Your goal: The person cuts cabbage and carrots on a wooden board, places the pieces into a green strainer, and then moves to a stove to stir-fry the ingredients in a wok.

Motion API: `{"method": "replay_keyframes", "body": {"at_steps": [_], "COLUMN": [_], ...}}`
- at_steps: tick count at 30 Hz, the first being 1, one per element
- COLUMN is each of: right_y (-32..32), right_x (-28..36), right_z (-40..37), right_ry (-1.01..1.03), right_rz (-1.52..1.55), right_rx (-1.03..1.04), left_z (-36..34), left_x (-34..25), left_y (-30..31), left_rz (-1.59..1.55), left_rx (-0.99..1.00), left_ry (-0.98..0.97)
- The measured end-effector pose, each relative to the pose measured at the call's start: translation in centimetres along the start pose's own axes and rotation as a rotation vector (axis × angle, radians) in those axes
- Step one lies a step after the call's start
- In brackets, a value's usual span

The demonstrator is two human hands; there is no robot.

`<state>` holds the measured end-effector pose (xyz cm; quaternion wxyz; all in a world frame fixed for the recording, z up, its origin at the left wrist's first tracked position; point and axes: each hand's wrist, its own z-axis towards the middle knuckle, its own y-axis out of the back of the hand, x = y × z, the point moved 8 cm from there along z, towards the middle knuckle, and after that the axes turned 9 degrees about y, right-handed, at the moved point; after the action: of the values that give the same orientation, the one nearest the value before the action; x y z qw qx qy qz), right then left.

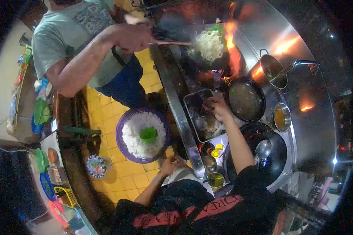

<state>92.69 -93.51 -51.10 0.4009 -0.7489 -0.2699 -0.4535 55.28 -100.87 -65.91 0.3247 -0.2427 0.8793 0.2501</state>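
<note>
My right hand [219,109] is over a rectangular metal tray [188,115] on the stove counter. Its fingers are bent together at the tips; whatever they hold is too dark to make out. The tray's contents are blurred, with brownish pieces at its near end. My left hand [169,165] rests low by my lap, fingers curled, close to a pale cloth [180,174]. What is in it, if anything, is hidden. Just left of it stands a purple tub [121,145] heaped with white rice [135,133], a green cup [148,135] set in the rice.
Across from me, a person [86,43] tosses noodles [210,45] over tall flames [230,35]. A dark pan of liquid [245,100], a wok [274,164] with a ladle [263,149], a tall pot [274,70] and a bowl of yellow liquid [281,117] line the stove.
</note>
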Motion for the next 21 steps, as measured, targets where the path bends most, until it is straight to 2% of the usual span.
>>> {"method": "replay_keyframes", "body": {"at_steps": [1, 3, 4, 6, 7, 9, 10, 11, 12, 13, 14, 16, 17, 19, 20, 21], "right_y": [-0.3, -1.8, -2.3, -3.6, -3.5, -3.1, -2.9, -2.4, -1.2, -0.3, -0.4, -1.4, -1.2, 0.1, 0.0, 0.4], "right_x": [0.8, 2.8, 4.1, 5.0, 4.9, 5.1, 4.9, 3.5, 1.9, 1.4, 1.1, 2.2, 1.6, 0.6, -0.7, -0.2], "right_z": [-0.5, -2.0, -2.9, -4.6, -4.6, -4.2, -4.1, -3.4, -2.0, -1.4, -1.8, -1.9, -2.1, -1.7, -1.9, -2.3], "right_ry": [0.004, -0.017, -0.015, -0.171, -0.17, -0.014, 0.062, 0.059, 0.1, 0.135, 0.13, 0.316, 0.309, 0.326, 0.184, 0.187], "right_rz": [-0.002, 0.325, 0.322, 0.459, 0.46, 0.282, 0.193, 0.199, -0.375, -0.95, -0.943, -1.086, -1.08, -0.743, -0.12, -0.112], "right_rx": [0.001, 0.073, 0.073, 0.038, 0.039, 0.08, 0.098, 0.092, 0.096, 0.096, 0.084, 0.016, 0.003, -0.086, -0.083, -0.107], "left_z": [-0.6, -2.4, -2.7, -3.6, -3.8, -3.9, -4.8, -6.6, -8.1, -8.4, -8.7, -9.3, -9.8, -9.9, -10.0, -9.8], "left_x": [-0.2, -0.6, 0.2, 3.5, 6.0, 13.4, 12.6, 11.9, 11.7, 12.2, 13.3, 13.7, 13.3, 14.0, 14.2, 14.4], "left_y": [0.9, 3.2, 4.0, 6.3, 6.7, 6.7, 7.1, 7.6, 7.9, 8.0, 8.2, 8.8, 9.0, 9.5, 9.8, 10.1], "left_rz": [-0.001, 0.001, -0.001, 0.299, 0.3, -0.181, -0.175, -0.308, -0.437, -0.426, -0.421, -0.43, -0.416, -0.47, -0.466, -0.443], "left_rx": [0.0, -0.037, -0.035, -0.246, -0.247, -0.114, -0.114, -0.132, -0.148, -0.143, -0.123, -0.147, -0.141, -0.167, -0.163, -0.15], "left_ry": [-0.004, -0.006, -0.009, -0.046, -0.047, 0.3, 0.302, 0.38, 0.458, 0.461, 0.455, 0.501, 0.504, 0.513, 0.511, 0.51]}}
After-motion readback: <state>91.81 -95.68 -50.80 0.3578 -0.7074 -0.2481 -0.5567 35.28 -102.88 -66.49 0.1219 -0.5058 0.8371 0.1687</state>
